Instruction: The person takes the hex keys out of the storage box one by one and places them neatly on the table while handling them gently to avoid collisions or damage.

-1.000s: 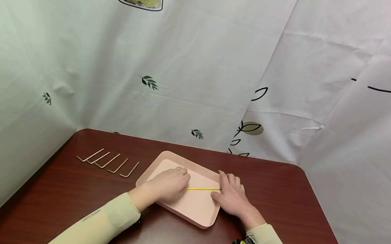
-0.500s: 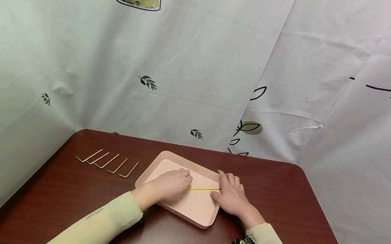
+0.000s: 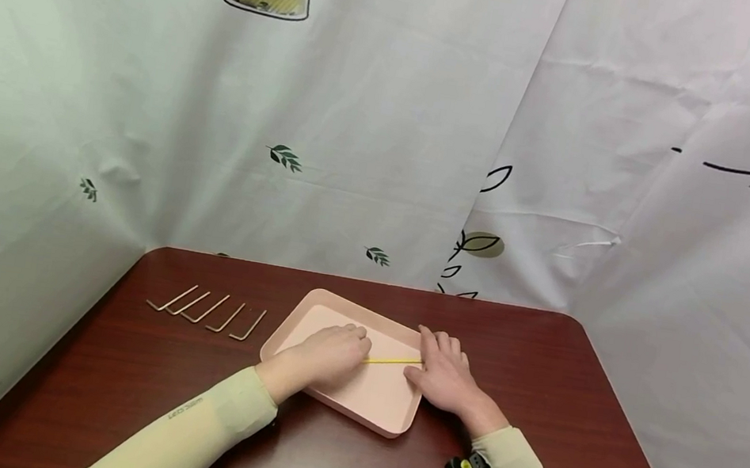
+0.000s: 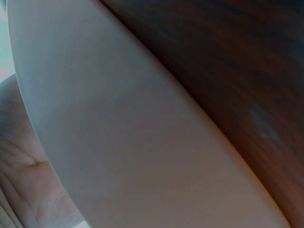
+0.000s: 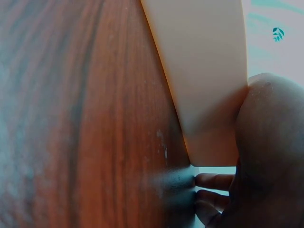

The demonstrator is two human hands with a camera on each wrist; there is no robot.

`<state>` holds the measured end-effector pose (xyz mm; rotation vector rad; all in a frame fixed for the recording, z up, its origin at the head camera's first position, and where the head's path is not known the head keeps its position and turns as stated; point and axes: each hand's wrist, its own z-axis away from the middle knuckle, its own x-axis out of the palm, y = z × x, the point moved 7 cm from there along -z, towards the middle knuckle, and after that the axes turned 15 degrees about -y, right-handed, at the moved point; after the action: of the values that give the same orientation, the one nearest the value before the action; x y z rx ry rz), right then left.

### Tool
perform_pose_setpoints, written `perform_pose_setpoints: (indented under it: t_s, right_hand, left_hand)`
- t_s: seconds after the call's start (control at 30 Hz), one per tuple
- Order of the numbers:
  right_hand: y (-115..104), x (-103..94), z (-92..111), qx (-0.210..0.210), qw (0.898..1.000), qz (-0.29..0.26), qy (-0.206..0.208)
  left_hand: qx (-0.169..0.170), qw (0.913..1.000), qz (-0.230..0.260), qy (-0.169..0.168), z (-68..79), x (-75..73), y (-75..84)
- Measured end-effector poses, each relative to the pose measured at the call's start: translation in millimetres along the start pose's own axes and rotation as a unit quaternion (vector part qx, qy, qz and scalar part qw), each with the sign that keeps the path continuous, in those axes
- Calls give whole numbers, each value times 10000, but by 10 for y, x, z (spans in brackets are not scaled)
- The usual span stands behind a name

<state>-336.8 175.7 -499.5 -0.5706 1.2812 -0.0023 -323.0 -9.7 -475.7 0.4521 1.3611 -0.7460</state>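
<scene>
A shallow pink tray (image 3: 387, 405) lies at an angle on the table. My left hand (image 3: 329, 355) is inside it with fingers curled at the left end of a thin yellow strip (image 3: 393, 361); the fingertips are hidden. The strip runs right to the tray's wall, where my right hand (image 3: 447, 376) grips the rim, thumb inside and fingers outside. In the left wrist view the tray's outer wall (image 4: 118, 118) covers much of the left hand (image 4: 28, 175). In the right wrist view, the right hand's fingers (image 5: 213, 181) are beyond the tray's corner (image 5: 209, 142).
Several L-shaped hex keys (image 3: 209, 311) lie in a row on the dark red-brown table (image 3: 527, 383), left of the tray. White printed curtains (image 3: 378, 106) hang behind the table and at both sides.
My left hand has shifted slightly right along the yellow strip, so less of the strip shows. The right hand and the tray stay in place.
</scene>
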Motion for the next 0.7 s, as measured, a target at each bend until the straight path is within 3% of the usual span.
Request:
perform_pose_setpoints:
  t_s: [0.27, 0.7]
  right_hand:
    - [-7, -6, 6, 16, 10000, -54, -47]
    - [72, 65, -48, -176, 9994, -133, 268]
  left_hand:
    - [-29, 9999, -119, -106, -49, 13, 29]
    - [-8, 10000, -56, -66, -56, -43, 93]
